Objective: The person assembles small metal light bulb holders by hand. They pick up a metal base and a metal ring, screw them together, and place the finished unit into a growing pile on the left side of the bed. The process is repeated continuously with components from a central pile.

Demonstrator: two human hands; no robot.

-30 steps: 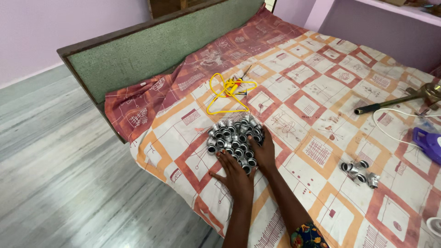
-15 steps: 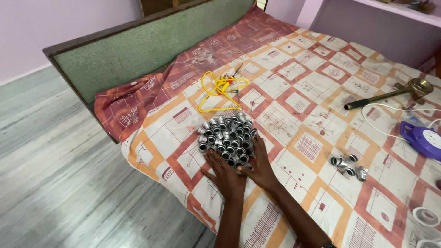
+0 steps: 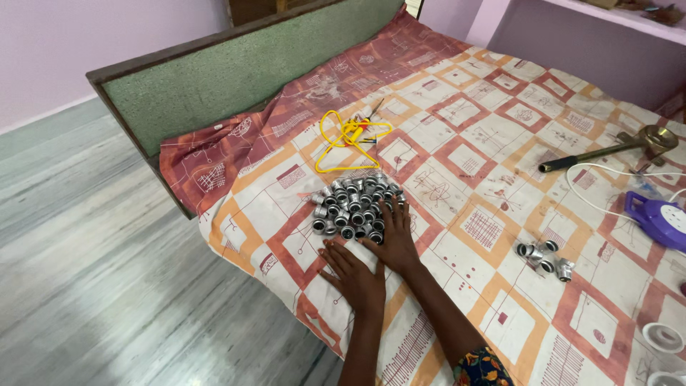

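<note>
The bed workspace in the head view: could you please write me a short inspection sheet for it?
Surface: bed sheet with orange and red squares, spread over the bed.
Job's things: pile of silver metal fittings; smaller cluster of fittings apart on the right.
Clutter: yellow wire bundle, long brass-headed tool, purple extension box, white tape roll.
Grippers: left hand flat on the sheet, just below the pile; right hand, fingers on the pile; neither grips anything.
Cables: white cable running to the purple box.
Surroundings: green headboard, grey floor, lilac wall.
</note>
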